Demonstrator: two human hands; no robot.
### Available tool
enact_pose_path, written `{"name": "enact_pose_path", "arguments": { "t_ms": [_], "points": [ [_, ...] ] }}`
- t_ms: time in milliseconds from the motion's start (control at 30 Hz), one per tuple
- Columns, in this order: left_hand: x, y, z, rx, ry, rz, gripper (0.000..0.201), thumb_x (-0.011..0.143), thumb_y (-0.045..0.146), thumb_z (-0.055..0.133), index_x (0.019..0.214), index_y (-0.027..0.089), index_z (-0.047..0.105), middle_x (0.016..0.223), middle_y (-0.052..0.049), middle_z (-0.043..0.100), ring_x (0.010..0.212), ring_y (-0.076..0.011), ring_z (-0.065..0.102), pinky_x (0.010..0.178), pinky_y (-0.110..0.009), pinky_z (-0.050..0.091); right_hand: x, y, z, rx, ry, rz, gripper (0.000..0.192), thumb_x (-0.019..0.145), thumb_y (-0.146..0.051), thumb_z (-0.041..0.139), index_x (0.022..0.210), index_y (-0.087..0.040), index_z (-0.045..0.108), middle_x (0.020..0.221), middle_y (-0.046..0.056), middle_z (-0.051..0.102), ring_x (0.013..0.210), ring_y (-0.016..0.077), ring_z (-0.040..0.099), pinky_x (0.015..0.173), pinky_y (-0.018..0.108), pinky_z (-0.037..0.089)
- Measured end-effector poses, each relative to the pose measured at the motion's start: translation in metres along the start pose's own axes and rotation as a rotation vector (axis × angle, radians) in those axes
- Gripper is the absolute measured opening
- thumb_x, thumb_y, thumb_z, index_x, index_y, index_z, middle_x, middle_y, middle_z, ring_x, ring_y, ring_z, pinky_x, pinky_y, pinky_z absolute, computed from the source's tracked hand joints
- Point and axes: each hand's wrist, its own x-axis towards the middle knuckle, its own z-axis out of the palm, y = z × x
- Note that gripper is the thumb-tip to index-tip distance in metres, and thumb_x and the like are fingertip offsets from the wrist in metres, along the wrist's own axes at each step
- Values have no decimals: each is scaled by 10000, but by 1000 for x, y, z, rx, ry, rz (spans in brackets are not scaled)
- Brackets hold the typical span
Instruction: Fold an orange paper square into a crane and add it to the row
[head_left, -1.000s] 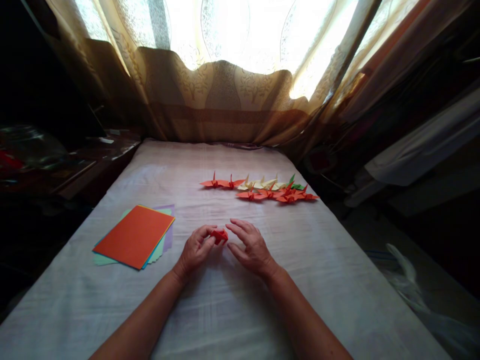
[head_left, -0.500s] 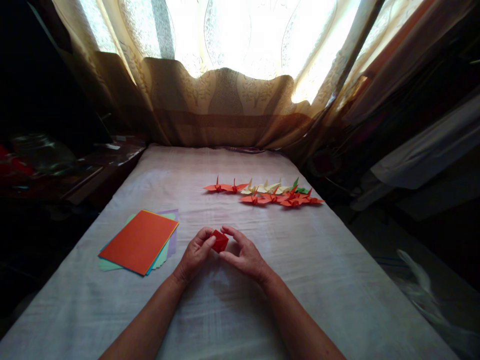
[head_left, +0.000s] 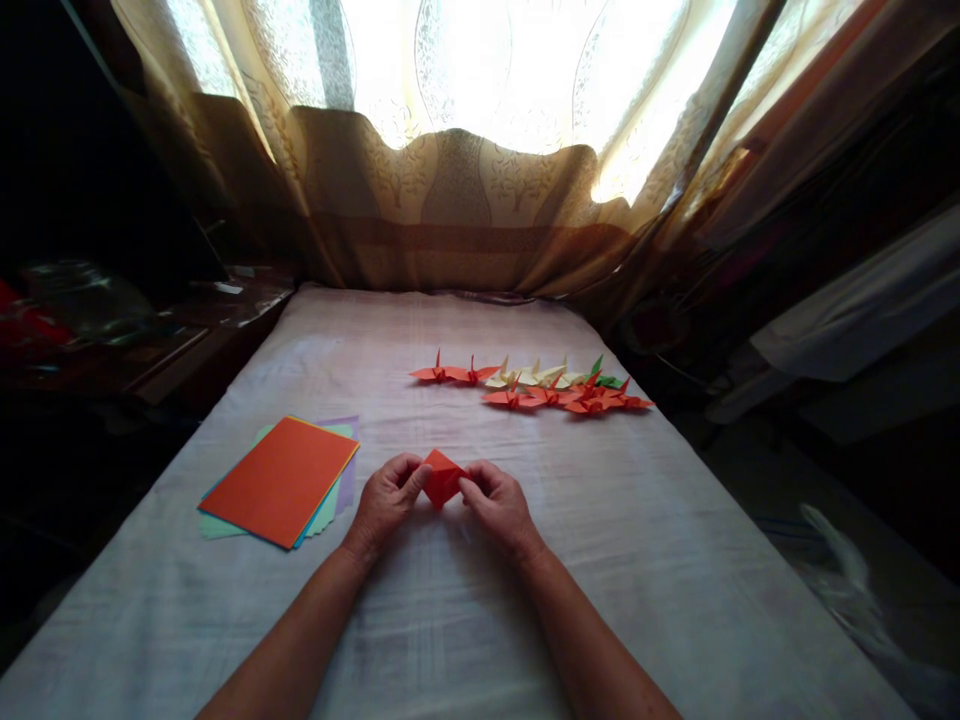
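Observation:
A small folded piece of red-orange origami paper (head_left: 442, 480) is held between my two hands, its shape a diamond with one corner toward me. My left hand (head_left: 388, 500) pinches its left corner between thumb and fingers. On the opposite corner, my right hand (head_left: 501, 505) grips with the thumb on top and the fingers curled behind. Beyond the hands, to the right, stand several folded paper cranes (head_left: 551, 397) in orange, cream and green. At the left lies a stack of coloured paper (head_left: 281, 480), an orange sheet uppermost and green, blue and purple edges showing beneath.
A pale checked cloth (head_left: 420, 640) covers the surface under my hands. Patterned curtains (head_left: 465, 210) hang along its far edge before a bright window. On the left is a dark side table with a glass jar (head_left: 86, 300); clothes hang at the right.
My right fingers have closed onto the right corner of the red-orange paper, where they were spread apart before. The paper now shows a wider diamond face. The view has shifted slightly.

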Motion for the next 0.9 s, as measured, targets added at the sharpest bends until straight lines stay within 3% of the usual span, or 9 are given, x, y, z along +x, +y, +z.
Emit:
{"name": "enact_pose_path", "arguments": {
  "t_ms": [167, 333, 400, 500, 567, 700, 800, 900],
  "points": [
    [1, 1, -5, 12, -59, -23, 407, 710, 560, 718, 810, 166, 697, 737, -10, 678, 693, -163, 597, 658, -245, 471, 3, 0, 3, 20, 62, 74, 226, 788, -415, 562, 773, -199, 625, 655, -21, 603, 583, 128, 528, 537, 224, 433],
    [3, 0, -7, -14, -68, -36, 372, 729, 518, 700, 855, 167, 697, 830, -35, 709, 769, -182, 627, 734, -276, 498, 3, 1, 1, -24, 28, 8, 422, 783, -342, 555, 1177, -203, 615, 631, -60, 559, 539, 106, 494, 546, 214, 432],
    [3, -2, -7, -26, -62, -40, 387, 737, 500, 694, 937, 168, 693, 854, -33, 708, 772, -177, 632, 736, -277, 504, 2, -1, -1, -49, -20, -51, 439, 806, -320, 532, 1227, -220, 601, 642, -63, 551, 531, 98, 481, 551, 211, 431],
    [3, -4, -8, -27, -73, -53, 519, 767, 474, 664, 1189, 175, 631, 809, -13, 698, 722, -169, 636, 693, -278, 514, 1, -4, -5, -91, -69, -127, 355, 839, -309, 503, 1160, -234, 635, 731, -36, 614, 560, 101, 505, 580, 219, 451],
    [2, -4, -9, -1, -87, -37, 532, 782, 447, 639, 1241, 177, 612, 867, -30, 715, 794, -187, 657, 750, -302, 526, 1, -6, -6, -112, -83, -155, 294, 846, -303, 499, 1086, -230, 651, 780, -20, 644, 605, 113, 543, 619, 230, 470],
    [1, -4, -10, 42, -94, 7, 318, 772, 393, 623, 999, 184, 699, 1044, -67, 722, 1002, -224, 649, 925, -340, 494, 3, -8, -10, -89, -140, -128, 179, 836, -270, 500, 966, -222, 612, 732, -31, 629, 628, 122, 567, 626, 231, 467],
    [0, -2, -11, 58, -124, 14, 234, 774, 364, 596, 910, 193, 680, 918, -37, 718, 882, -200, 657, 827, -305, 518, 4, -10, -14, -82, -174, -115, 130, 857, -317, 504, 869, -216, 585, 712, -33, 602, 641, 124, 556, 628, 231, 459],
    [0, 1, -14, 79, -161, 23, 192, 770, 334, 565, 883, 198, 640, 786, 1, 673, 744, -171, 625, 702, -262, 508, 4, -13, -15, -94, -161, -70, 225, 865, -416, 530, 785, -210, 571, 652, -40, 556, 603, 117, 517, 580, 223, 427]
  ]
}}
